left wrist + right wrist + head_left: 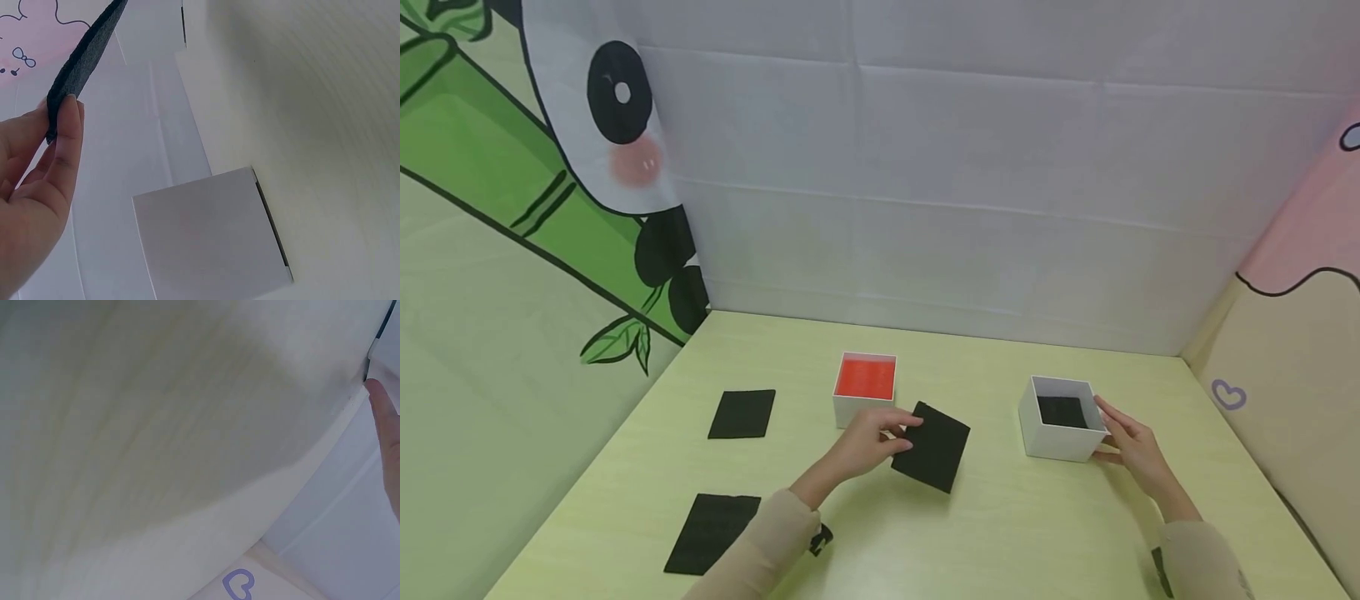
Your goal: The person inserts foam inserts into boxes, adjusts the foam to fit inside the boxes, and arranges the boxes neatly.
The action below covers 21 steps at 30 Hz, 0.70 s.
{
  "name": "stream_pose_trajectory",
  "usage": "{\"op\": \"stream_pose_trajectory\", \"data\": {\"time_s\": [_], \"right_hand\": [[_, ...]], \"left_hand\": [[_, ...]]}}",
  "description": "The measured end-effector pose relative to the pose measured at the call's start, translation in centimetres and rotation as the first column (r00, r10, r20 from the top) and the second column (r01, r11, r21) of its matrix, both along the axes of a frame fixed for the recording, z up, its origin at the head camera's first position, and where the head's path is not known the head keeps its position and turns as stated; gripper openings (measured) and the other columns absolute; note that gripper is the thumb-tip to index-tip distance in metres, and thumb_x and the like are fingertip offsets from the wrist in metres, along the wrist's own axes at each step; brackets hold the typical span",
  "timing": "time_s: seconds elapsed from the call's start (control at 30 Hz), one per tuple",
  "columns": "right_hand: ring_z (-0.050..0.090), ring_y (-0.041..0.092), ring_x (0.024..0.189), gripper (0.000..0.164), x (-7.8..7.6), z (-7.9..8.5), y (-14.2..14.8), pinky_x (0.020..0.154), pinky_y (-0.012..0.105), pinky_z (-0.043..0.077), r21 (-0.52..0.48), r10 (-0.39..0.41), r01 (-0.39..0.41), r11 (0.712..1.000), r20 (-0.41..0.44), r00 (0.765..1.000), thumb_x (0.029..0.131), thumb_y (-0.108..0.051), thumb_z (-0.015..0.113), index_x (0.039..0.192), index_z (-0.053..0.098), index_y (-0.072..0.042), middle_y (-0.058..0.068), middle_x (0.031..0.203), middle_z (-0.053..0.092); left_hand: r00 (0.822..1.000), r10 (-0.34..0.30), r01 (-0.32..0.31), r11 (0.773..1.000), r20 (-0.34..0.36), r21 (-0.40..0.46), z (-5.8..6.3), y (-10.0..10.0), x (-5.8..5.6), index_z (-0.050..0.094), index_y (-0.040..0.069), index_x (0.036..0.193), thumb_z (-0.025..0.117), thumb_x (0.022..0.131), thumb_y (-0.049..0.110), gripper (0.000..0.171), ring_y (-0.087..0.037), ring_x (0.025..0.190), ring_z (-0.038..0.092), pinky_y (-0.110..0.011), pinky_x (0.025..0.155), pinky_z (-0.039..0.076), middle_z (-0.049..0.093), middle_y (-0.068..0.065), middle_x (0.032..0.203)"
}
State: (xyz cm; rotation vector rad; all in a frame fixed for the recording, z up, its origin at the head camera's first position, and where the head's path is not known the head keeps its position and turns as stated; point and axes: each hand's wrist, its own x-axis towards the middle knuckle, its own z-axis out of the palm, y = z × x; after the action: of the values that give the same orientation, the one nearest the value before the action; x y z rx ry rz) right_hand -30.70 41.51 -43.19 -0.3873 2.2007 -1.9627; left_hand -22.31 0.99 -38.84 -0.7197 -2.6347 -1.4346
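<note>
My left hand (868, 442) pinches a black square of cloth (932, 450) by its left edge, tilted and raised above the table. In the left wrist view, the thumb and fingers grip the folded-looking edge of this cloth (84, 62). To the right, my right hand (1138, 458) touches the right side of a white open-topped box (1056, 442), its fingers fairly straight. Black material (1062, 412) lies inside that box. Only part of the right hand (389, 437) shows at the edge of the right wrist view.
Another white box (853, 412) with a red inside (865, 379) stands behind my left hand. Two more black squares lie at the left, one farther back (741, 414) and one nearer (711, 533), partly behind my sleeve. A pale curtain (925, 208) hangs behind the table (1000, 533).
</note>
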Motion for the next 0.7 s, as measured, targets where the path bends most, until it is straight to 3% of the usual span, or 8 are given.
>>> {"op": "stream_pose_trajectory", "data": {"time_s": [0.23, 0.7], "right_hand": [[0.062, 0.01, 0.083, 0.046, -0.1, -0.5, 0.0, 0.066, 0.04, 0.049, -0.095, 0.045, -0.043, 0.995, 0.024, 0.999, 0.097, -0.018, 0.039, 0.14, 0.024, -0.011, -0.024, 0.109, 0.05], [0.061, 0.01, 0.085, 0.047, 0.1, -0.5, -0.2, 0.066, 0.04, 0.05, -0.142, 0.07, -0.064, 0.988, 0.039, 0.997, 0.097, -0.017, 0.037, 0.141, 0.021, -0.01, -0.022, 0.11, 0.05]], "left_hand": [[1.0, 0.009, -0.01, 0.999, 0.016, 0.038, -0.2, 0.5, -0.4, 0.062, 0.001, 0.111, 0.066, 0.078, -0.001, 0.034, -0.016, 0.08, 0.061, -0.021, 0.067, 0.047, 0.061, -0.011, 0.107], [0.996, 0.015, -0.026, 0.991, 0.083, 0.132, 0.1, 2.2, -1.4, 0.062, 0.001, 0.111, 0.065, 0.079, 0.0, 0.033, -0.019, 0.08, 0.06, -0.021, 0.063, 0.047, 0.059, -0.013, 0.11]]}}
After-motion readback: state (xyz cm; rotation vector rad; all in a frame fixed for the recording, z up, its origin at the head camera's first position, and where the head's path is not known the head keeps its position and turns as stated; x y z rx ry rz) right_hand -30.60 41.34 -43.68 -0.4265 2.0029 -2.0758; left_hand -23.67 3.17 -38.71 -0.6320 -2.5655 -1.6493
